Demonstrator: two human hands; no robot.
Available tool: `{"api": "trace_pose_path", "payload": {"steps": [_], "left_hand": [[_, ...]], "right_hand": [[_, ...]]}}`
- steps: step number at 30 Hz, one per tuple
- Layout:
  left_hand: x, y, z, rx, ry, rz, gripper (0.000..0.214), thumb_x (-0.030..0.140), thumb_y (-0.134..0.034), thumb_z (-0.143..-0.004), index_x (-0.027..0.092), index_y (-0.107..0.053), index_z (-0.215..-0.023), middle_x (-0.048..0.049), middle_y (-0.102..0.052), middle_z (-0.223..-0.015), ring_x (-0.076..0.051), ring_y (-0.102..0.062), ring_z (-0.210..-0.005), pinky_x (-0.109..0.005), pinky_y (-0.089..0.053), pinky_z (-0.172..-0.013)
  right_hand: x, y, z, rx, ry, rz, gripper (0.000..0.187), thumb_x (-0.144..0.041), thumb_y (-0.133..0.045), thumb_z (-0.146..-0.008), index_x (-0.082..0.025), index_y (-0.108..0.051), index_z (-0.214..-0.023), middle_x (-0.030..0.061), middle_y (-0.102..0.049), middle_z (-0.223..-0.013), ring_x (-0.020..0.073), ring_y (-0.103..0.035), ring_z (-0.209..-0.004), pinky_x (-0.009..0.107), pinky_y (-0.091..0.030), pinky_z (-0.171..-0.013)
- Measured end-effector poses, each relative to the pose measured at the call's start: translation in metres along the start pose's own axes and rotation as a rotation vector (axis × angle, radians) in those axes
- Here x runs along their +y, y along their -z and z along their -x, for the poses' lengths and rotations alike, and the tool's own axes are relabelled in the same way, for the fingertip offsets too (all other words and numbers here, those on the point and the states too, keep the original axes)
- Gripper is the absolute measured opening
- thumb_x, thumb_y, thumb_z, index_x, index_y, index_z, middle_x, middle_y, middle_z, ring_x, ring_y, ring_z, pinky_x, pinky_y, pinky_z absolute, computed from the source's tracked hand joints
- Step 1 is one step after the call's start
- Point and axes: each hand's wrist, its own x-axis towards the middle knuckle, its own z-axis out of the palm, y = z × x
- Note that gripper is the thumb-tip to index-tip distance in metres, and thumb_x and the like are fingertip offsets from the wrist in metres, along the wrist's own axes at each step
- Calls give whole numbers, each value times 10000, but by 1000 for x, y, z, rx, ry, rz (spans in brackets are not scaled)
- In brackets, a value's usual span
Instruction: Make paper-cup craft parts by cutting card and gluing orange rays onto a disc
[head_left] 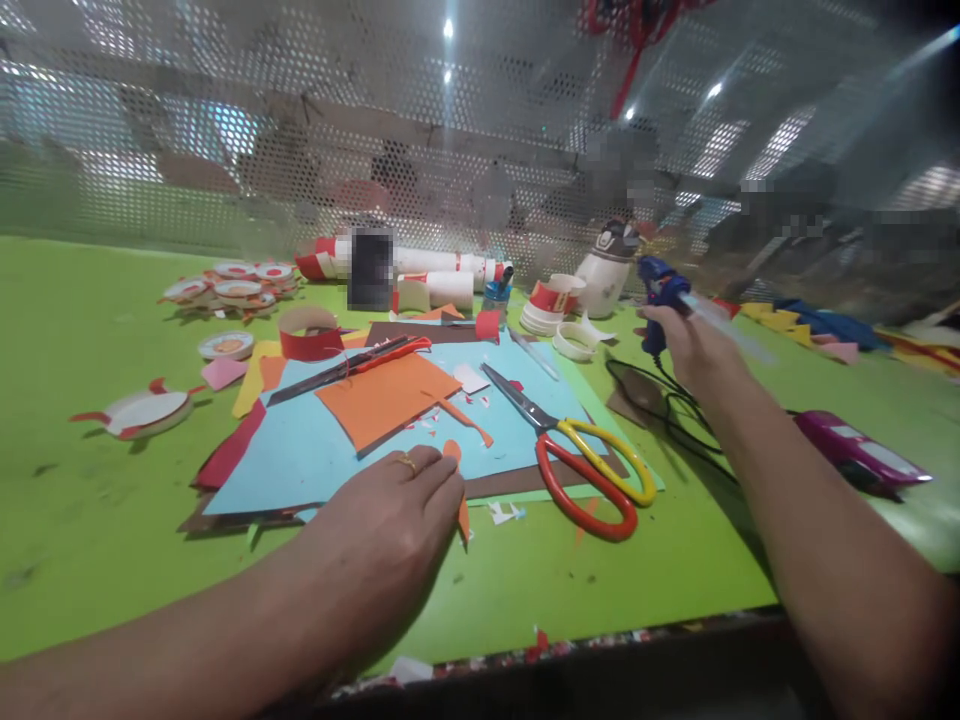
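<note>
My left hand (390, 520) rests near the table's front edge, fingers curled and pinching a small orange paper cut-out (459, 490) that hangs down past its fingertips. My right hand (686, 340) is stretched out to the right and grips a blue glue gun (660, 290) with a clear glue stick (724, 325) in it; its black cord (667, 410) trails over the table. Between the hands lie large scissors with red and yellow handles (581, 465) on a light blue sheet (300, 450), beside an orange sheet (382, 395).
A green table (75, 480) carries red paper strips, stacked white cups (551, 305), white and red rolls (442, 275), paper discs (229, 290), a red-handled knife (352, 365), a white bottle (607, 270) and a pink case (859, 450). A perforated metal screen (300, 120) closes the back.
</note>
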Motion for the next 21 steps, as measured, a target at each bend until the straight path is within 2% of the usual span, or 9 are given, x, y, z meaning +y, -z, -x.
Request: {"api": "trace_pose_path", "payload": {"steps": [4, 8, 12, 15, 21], "left_hand": [[3, 0, 0, 18, 54, -58, 363, 14, -408, -781, 102, -642, -1043, -149, -705, -986, -270, -630, -897, -445, -534, -786], [2, -1, 0, 84, 17, -82, 367, 2, -385, -745, 90, -684, -939, -144, -715, -903, -266, -638, -799, -432, -540, -725], [-2, -5, 0, 125, -27, -102, 348, 6, -383, -737, 111, -694, -853, -135, -710, -865, -266, -634, -809, -420, -524, -740], [-3, -7, -1, 148, -30, -104, 337, 3, -384, -745, 139, -688, -801, -112, -698, -820, -246, -619, -767, -402, -510, -737], [3, -4, 1, 101, 15, -101, 304, 31, -401, -749, 160, -676, -752, -94, -675, -786, -245, -596, -770, -398, -491, -736]], "right_hand": [[-5, 2, 5, -34, 26, -102, 370, -442, -461, -894, -157, -626, -1061, 60, -698, -807, 179, -661, -612, 280, -532, -536], [-6, -5, 10, -105, 49, -23, 363, -452, -579, -854, -127, -667, -989, 39, -683, -725, 184, -662, -645, 280, -539, -583], [-2, -11, 13, -213, 76, 143, 263, -326, -618, -877, -132, -628, -1055, 62, -670, -1004, 193, -650, -885, 374, -537, -786], [1, -15, 14, -318, 97, 264, 250, -306, -572, -915, -152, -601, -1110, 67, -626, -1120, 197, -629, -945, 400, -530, -811], [6, -23, 16, -441, 152, 396, 279, -305, -571, -915, -160, -582, -1153, 77, -602, -1173, 214, -614, -991, 417, -522, -835]]}}
